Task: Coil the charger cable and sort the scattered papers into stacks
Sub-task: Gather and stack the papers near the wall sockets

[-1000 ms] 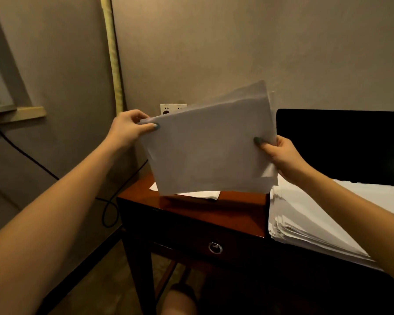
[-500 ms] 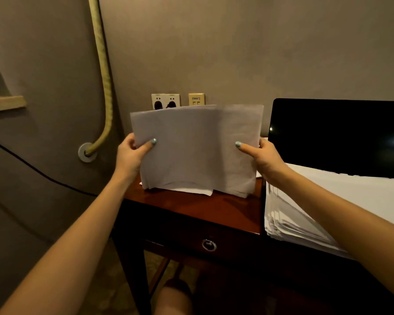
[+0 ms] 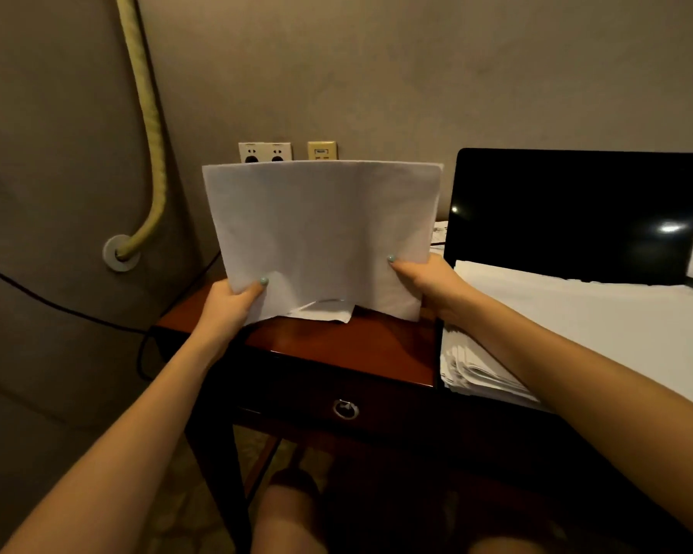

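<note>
Moved: the sheaf of papers (image 3: 321, 233) has swung from a tilt in mid-air to upright, and both hands have slid down to its lower corners.
Left hand (image 3: 233, 303): pinches the lower left corner, thumb in front.
Right hand (image 3: 431, 281): pinches the lower right edge, thumb in front; the two hands are well apart.
Sheaf position: its bottom edge appears to rest on the wooden table (image 3: 337, 349), towards the far side.
Loose sheet (image 3: 325, 311): lies flat on the table, showing under the sheaf's bottom edge.
Done so far: a thick stack (image 3: 493, 373) sits at right, near the dark laptop screen (image 3: 577, 213).
Black cable (image 3: 57, 307): trails along the left wall and hangs loose beside the table; probably the charger cable, not yet coiled.
Left to do: square this sheaf, lay it down, gather the loose sheet, coil the cable.
</note>
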### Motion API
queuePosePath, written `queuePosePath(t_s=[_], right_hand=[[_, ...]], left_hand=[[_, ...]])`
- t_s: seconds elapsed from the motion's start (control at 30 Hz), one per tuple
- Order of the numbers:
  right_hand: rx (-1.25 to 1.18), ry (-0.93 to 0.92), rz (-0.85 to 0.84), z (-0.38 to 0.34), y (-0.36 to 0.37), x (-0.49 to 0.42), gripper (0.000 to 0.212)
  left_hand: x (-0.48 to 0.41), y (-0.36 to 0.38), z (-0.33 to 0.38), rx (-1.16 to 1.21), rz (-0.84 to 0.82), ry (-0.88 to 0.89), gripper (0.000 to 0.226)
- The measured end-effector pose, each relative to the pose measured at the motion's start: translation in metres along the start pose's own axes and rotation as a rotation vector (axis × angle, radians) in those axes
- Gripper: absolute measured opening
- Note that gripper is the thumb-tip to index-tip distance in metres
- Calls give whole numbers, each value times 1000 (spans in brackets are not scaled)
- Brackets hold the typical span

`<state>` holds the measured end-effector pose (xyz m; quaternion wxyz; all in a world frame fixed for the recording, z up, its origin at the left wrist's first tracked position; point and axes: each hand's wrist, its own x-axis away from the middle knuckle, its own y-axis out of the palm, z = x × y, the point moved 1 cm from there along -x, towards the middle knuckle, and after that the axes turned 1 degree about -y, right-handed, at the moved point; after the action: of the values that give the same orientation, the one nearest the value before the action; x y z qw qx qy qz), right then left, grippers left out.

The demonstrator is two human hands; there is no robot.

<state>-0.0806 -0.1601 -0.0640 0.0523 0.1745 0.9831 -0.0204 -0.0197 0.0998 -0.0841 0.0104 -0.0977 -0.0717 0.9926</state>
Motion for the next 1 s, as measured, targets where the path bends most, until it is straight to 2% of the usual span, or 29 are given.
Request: queuePosePath(t_s=[0.13,0.27,0.33,0.43,0.53,0.63,0.7,0.77,0.87,0.93,1.0], right_hand=[[43,-108,99,-21,-23,7,28],[60,-154,151,-45,-63,21,12],[45,-184,161,-55,-89,35,15],[112,-241,260,-62,-132,61,22],[169,-224,364,-64,-176,89,12],[252,-136,432,-57,-218,116,2],[341,-71,461,-50,-241,133,15],[431,-22,475,-45,-256,147,25],[587,84,469,-32,-271,164,30],[705,147,486,-21,-278,171,30],[797,160,527,-15,-279,176,34]], left_hand=[[8,5,20,37,29,60,27],[13,24,47,154,25,7,27],[21,42,60,205,-28,-22,25],[39,77,73,225,-141,-6,29],[66,115,82,212,-238,38,28],[92,148,91,155,-350,100,28],[108,163,92,130,-393,122,28],[119,175,86,8,-395,171,37],[136,187,68,-281,-411,156,43],[147,192,55,-346,-417,116,44],[154,195,50,-382,-390,149,48]])
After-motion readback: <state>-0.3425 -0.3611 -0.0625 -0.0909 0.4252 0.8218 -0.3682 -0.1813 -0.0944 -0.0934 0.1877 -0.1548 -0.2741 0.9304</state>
